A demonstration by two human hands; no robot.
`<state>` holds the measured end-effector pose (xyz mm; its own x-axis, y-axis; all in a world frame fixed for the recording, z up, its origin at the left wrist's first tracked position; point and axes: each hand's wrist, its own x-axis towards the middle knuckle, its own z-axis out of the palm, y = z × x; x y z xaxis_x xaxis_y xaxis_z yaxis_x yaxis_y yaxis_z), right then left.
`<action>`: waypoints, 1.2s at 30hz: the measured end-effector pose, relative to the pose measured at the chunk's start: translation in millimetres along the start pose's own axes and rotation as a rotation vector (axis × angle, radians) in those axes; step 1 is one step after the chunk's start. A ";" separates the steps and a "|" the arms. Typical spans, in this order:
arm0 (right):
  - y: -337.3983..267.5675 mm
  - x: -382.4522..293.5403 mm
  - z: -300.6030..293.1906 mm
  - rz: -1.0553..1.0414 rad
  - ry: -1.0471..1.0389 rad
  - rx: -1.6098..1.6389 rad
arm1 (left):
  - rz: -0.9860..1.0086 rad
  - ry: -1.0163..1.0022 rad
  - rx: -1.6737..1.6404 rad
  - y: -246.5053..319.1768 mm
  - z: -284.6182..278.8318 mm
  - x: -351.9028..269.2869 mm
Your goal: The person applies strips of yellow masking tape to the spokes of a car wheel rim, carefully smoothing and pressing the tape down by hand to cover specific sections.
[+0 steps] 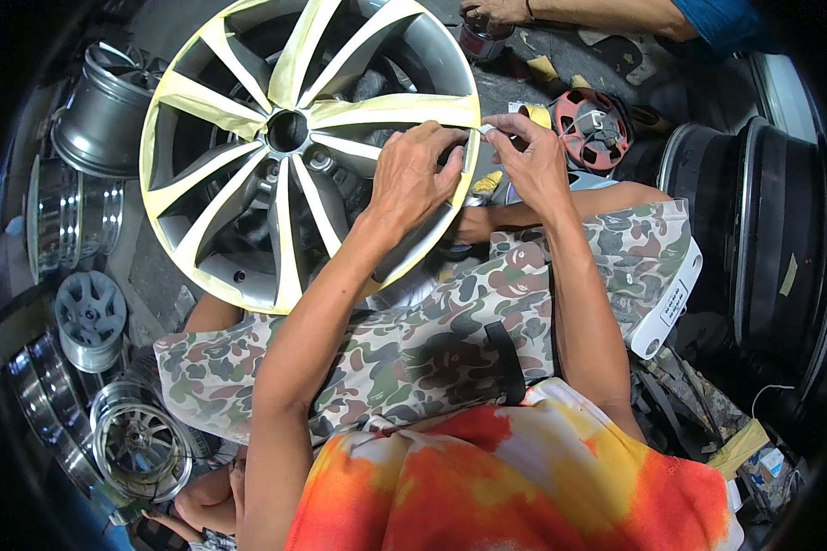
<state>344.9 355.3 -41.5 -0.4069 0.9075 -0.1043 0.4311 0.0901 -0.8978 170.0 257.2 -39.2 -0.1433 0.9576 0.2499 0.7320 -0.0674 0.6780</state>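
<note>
A multi-spoke alloy wheel rim (288, 131) lies before me, its spokes and outer lip covered with pale yellow masking tape (393, 111). At the rim's right side, my left hand (417, 172) rests over the lip with its fingers bent and the fingertips at the edge. Whether it grips the tape there cannot be told. Just to the right, my right hand (531, 155) pinches a small whitish piece (486, 129) between thumb and forefinger, against the lip at the end of a taped spoke. A roll of yellow tape (539, 116) is partly hidden behind my right hand.
Several wheel rims (91, 310) stand at the left, and large dark wheel barrels (779, 234) at the right. A red slotted reel (593, 129) lies beyond my right hand. Another person's hand (493, 10) holds a can (484, 41) at the top. Someone sits at the lower left.
</note>
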 end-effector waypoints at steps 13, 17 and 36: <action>-7.7 -1.0 -1.8 -0.001 -0.010 -0.079 | 0.026 -0.021 0.073 -0.9 3.3 -1.4; -11.4 -0.3 -2.7 -0.048 -0.020 -0.117 | 0.008 -0.038 0.102 0.3 2.7 -1.1; -2.8 -13.0 5.5 0.051 0.057 0.174 | 0.113 -0.040 0.112 -8.5 3.1 18.4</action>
<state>344.5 341.0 -40.0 -0.3396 0.9313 -0.1316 0.3022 -0.0244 -0.9529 163.2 276.3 -42.5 -0.0311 0.9563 0.2907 0.8120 -0.1455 0.5653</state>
